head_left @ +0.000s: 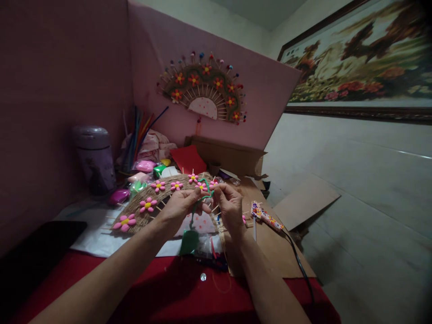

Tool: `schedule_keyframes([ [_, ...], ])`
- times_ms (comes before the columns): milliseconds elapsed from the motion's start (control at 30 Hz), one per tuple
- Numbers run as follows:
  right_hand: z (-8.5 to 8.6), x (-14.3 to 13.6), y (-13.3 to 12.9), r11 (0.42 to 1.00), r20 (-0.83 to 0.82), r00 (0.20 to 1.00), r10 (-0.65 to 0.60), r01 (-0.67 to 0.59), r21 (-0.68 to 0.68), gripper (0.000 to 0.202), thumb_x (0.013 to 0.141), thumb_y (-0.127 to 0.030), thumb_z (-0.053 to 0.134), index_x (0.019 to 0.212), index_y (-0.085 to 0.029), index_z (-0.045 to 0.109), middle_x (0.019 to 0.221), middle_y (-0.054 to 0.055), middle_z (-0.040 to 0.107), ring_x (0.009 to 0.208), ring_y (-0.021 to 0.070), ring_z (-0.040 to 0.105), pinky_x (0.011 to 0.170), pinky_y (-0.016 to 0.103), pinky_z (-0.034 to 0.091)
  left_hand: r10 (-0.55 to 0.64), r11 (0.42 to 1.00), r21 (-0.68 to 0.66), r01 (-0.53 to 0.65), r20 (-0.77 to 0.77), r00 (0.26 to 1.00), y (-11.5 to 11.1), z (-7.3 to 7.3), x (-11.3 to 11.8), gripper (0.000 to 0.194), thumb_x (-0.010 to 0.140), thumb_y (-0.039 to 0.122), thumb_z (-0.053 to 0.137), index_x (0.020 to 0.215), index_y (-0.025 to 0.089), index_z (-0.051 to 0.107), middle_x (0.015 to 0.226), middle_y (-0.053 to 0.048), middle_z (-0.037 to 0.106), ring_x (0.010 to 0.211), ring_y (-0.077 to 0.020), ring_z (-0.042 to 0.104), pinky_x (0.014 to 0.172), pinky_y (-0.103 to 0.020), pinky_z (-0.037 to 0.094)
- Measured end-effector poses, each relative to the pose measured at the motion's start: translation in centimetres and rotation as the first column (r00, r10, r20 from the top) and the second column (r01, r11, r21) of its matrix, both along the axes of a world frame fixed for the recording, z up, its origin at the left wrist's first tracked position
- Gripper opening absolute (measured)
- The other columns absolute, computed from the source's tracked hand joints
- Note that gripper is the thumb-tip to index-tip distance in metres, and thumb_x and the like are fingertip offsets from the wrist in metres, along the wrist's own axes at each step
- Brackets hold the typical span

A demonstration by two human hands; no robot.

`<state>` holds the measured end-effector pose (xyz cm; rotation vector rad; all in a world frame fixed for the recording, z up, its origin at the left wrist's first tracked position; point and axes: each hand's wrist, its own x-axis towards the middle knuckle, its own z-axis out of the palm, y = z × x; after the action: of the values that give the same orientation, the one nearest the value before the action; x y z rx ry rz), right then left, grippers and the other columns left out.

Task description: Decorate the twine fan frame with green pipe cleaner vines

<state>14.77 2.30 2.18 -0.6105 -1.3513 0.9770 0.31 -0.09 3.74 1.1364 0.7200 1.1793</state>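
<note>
Two bare hands working a green strand above a decorated fan on a red-covered table point(151, 290). The left hand point(182, 204) and the right hand point(230, 204) meet over the fan's far right part; the fingers of each appear to pinch the green strand point(204, 197), thumb against forefinger, with a short length running between them. A tail hangs below the left hand toward a green packet point(189, 243) at the near edge. Whether the strand is clay or cord cannot be told. Beneath lies the twine-covered fan point(137, 217), bearing pink flowers point(147, 205) with yellow centres; a further green piece shows beside the far flowers. A glue gun point(268, 217) rests to the right on cardboard point(286, 263). On the far pink panel hangs a second fan point(206, 83), with orange flowers.

Handling, as judged from this view: a light pinch should suit so thin a strand, since hard pressure could flatten or part it. Small movements with the hands close together would limit stretching, and raised wrists would spare the flowers below. The loose tail is best guided clear of the fan's projecting sticks, where it might snag.
</note>
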Motion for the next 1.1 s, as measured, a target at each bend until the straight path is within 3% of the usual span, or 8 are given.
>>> schedule_keyframes([
  [133, 0.03, 0.05, 0.1, 0.999, -0.001, 0.999, -0.04, 0.04, 0.03, 0.022, 0.08, -0.04, 0.063, 0.079, -0.018, 0.064, 0.061, -0.003, 0.053, 0.051, 0.0077, 0.046, 0.048, 0.021, 0.037, 0.002, 0.999, -0.049, 0.001, 0.059, 0.998, -0.14, 0.21, 0.05, 0.048, 0.074, 0.053, 0.065, 0.091, 0.008, 0.069, 0.062, -0.01, 0.067, 0.061, -0.0168, 0.062, 0.058, -0.027, 0.042],
  [300, 0.1, 0.08, 0.25, 0.998, -0.011, 0.999, -0.049, 0.049, 0.037, 0.021, 0.081, -0.039, 0.063, 0.079, -0.018, 0.063, 0.055, -0.005, 0.05, 0.049, 0.0082, 0.046, 0.047, 0.021, 0.038, -0.052, 0.998, -0.039, 0.056, 0.108, 0.993, 0.05, -0.16, -0.15, 0.029, 0.072, 0.032, 0.071, 0.089, 0.01, 0.069, 0.072, -0.01, 0.07, 0.06, -0.014, 0.062, 0.063, -0.028, 0.047],
  [433, 0.14, 0.03, 0.19, 0.998, -0.022, 0.998, -0.052, 0.053, 0.03, 0.02, 0.08, -0.039, 0.064, 0.079, -0.018, 0.063, 0.059, -0.004, 0.052, 0.05, 0.0079, 0.045, 0.047, 0.021, 0.038, -0.058, 0.997, -0.039, 0.063, 0.12, 0.991, 0.17, -0.49, -0.09, 0.028, 0.066, 0.022, 0.075, 0.09, 0.011, 0.068, 0.078, -0.009, 0.071, 0.063, -0.0147, 0.064, 0.064, -0.029, 0.048],
  [533, 0.13, 0.02, 0.14, 0.998, -0.03, 0.998, -0.051, 0.052, 0.037, 0.02, 0.08, -0.038, 0.064, 0.079, -0.018, 0.065, 0.063, -0.003, 0.055, 0.054, 0.0079, 0.047, 0.051, 0.021, 0.039, -0.071, 0.996, -0.045, 0.077, 0.128, 0.989, 0.04, -0.36, 0.07, 0.031, 0.064, 0.022, 0.077, 0.091, 0.011, 0.067, 0.078, -0.009, 0.072, 0.059, -0.0145, 0.065, 0.064, -0.029, 0.049],
  [700, 0.08, 0.16, 0.26, 0.997, -0.037, 0.997, -0.065, 0.066, 0.036, 0.02, 0.08, -0.039, 0.064, 0.08, -0.019, 0.066, 0.062, -0.003, 0.054, 0.054, 0.0085, 0.046, 0.05, 0.021, 0.037, -0.108, 0.992, -0.044, 0.119, 0.189, 0.976, -0.17, 0.07, 0.18, 0.03, 0.074, 0.033, 0.071, 0.092, 0.01, 0.068, 0.08, -0.011, 0.072, 0.066, -0.0169, 0.068, 0.071, -0.031, 0.051],
  [867, 0.02, 0.21, 0.4, 0.996, -0.044, 0.996, -0.071, 0.074, 0.057, 0.018, 0.081, -0.037, 0.063, 0.079, -0.019, 0.065, 0.063, -0.003, 0.055, 0.055, 0.0085, 0.047, 0.051, 0.022, 0.038, -0.138, 0.988, -0.043, 0.152, 0.226, 0.964, 0.0, -0.21, 0.13, 0.033, 0.063, 0.017, 0.079, 0.093, 0.01, 0.068, 0.088, -0.012, 0.073, 0.078, -0.0217, 0.07, 0.08, -0.035, 0.051],
  [1100, -0.22, 0.2, 0.51, 0.998, -0.085, 0.995, -0.042, 0.045, 0.04, 0.016, 0.081, -0.035, 0.064, 0.08, -0.019, 0.065, 0.064, -0.003, 0.054, 0.053, 0.007, 0.045, 0.05, 0.021, 0.036, -0.157, 0.981, -0.082, 0.177, 0.209, 0.965, -0.07, -0.41, 0.38, 0.036, 0.061, 0.017, 0.081, 0.094, 0.01, 0.067, 0.077, -0.011, 0.073, 0.072, -0.0222, 0.07, 0.069, -0.032, 0.054],
])
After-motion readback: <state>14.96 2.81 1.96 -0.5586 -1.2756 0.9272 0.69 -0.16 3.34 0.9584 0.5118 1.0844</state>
